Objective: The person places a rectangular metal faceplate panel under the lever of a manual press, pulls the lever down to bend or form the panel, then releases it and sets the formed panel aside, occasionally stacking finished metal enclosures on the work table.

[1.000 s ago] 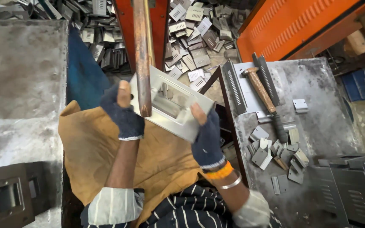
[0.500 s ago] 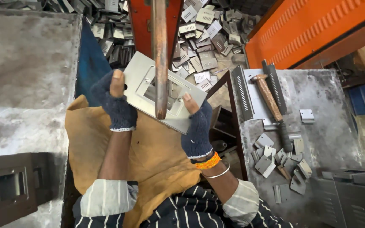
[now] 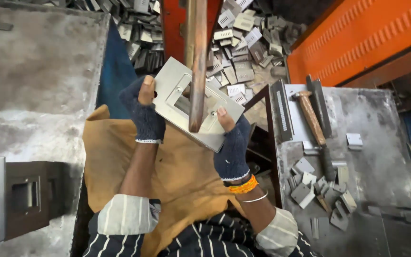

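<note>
Both grips pinch one metal plate (image 3: 193, 109) at mid-frame: the left hand (image 3: 144, 114) clamps its left edge, thumb on top, and the right hand (image 3: 231, 145) clamps its lower-right corner, both in dark fingerless gloves. Neither hand is nearer; the plate spans the gap between them, above a tan cloth (image 3: 181, 176) on the lap. Its long axis runs from upper left to lower right, with the rectangular cutout facing up. A vertical rusty bar (image 3: 197, 66) crosses its face. Farther right, a hammer (image 3: 312, 123) lies on the bench (image 3: 381, 143); scrap pieces (image 3: 243, 47) pile beyond.
</note>
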